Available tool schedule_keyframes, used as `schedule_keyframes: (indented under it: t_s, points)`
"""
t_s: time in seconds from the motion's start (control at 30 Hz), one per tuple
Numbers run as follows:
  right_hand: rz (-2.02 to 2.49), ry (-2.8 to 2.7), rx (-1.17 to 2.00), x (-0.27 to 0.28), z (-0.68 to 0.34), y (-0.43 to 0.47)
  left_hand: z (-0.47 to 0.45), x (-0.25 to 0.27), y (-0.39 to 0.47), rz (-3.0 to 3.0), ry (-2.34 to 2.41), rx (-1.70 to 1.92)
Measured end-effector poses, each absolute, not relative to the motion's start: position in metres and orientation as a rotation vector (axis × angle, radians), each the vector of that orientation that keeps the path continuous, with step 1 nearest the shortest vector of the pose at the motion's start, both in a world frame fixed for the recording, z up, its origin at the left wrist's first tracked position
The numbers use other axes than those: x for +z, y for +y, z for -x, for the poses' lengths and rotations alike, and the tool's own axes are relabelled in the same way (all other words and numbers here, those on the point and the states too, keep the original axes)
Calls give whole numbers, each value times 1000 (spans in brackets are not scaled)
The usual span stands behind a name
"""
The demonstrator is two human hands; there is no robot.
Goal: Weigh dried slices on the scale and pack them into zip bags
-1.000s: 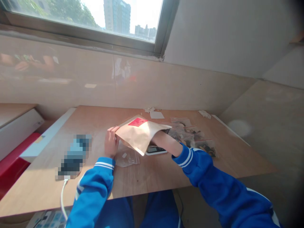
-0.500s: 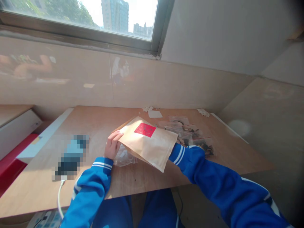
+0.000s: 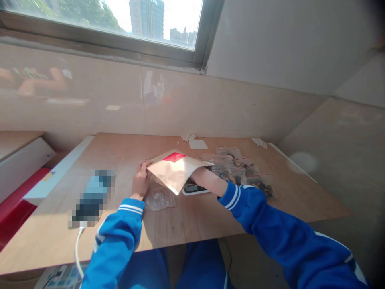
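Note:
A kraft paper bag (image 3: 168,171) with a red label (image 3: 174,156) is held tilted above the table, its mouth toward the right. My left hand (image 3: 140,180) grips the bag's left end, fingers closed on its edge. My right hand (image 3: 207,179) reaches into the open mouth; its fingers are hidden inside, and only the wrist side shows. Under the bag, a white device with a dark display (image 3: 194,190), like a small scale, is partly covered. A crumpled clear plastic bag (image 3: 159,199) lies just below my left hand.
Several clear zip bags with dark and brown pieces (image 3: 234,172) lie right of the paper bag. A blurred phone-like object (image 3: 92,196) with a white cable (image 3: 77,249) is at left. White paper (image 3: 198,144) and crumpled tissue (image 3: 259,143) lie near the wall.
The paper bag has tipped and shifted left, its mouth now spread around my right wrist. My right forearm shows more bare skin, and the white device has come into sight below.

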State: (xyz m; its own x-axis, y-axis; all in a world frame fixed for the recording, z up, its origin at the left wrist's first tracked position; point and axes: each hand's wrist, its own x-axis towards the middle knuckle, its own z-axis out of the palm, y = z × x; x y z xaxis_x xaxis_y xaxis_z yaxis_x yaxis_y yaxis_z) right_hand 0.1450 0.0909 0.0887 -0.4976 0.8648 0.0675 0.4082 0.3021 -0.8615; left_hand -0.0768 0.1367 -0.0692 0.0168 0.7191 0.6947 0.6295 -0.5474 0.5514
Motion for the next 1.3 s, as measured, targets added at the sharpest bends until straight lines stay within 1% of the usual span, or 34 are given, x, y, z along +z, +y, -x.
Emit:
schedule_keyframes:
  t_s: [0.03,0.17,0.23,0.3,0.4,0.5,0.53,0.6,0.67,0.83,0.97,1.13,1.3]
  points:
    - [1107,-2118,1019,95,-144,93,77,-71,139,-2125,1481,1549]
    - [987,-2390,411,124,-158,93,82,-77,145,-1996,1548,1579]
    - [974,-2287,274,132,-174,92,86,-81,148,-1937,1587,1644]
    - [1035,-2069,208,128,-193,92,89,-85,152,-1842,1654,1714]
    - [1246,-1775,267,92,-222,97,91,-90,157,-1664,1769,1787]
    - [1407,-1772,522,42,-239,105,92,-94,159,-1579,1808,1796]
    - [1449,-1796,560,29,-241,109,92,-94,159,-1570,1809,1788]
    - [1505,-1821,563,11,-239,117,92,-95,158,-1561,1809,1764]
    - [1508,-1834,528,5,-232,127,92,-94,158,-1555,1817,1743]
    - [1434,-1881,473,14,-220,144,93,-95,159,-1592,1838,1743]
    - [1380,-1761,519,32,-223,130,91,-93,159,-1639,1801,1822]
    - [1162,-1674,486,83,-213,92,84,-81,149,-1787,1712,1825]
    - [956,-1963,279,135,-189,66,79,-69,134,-2027,1523,1840]
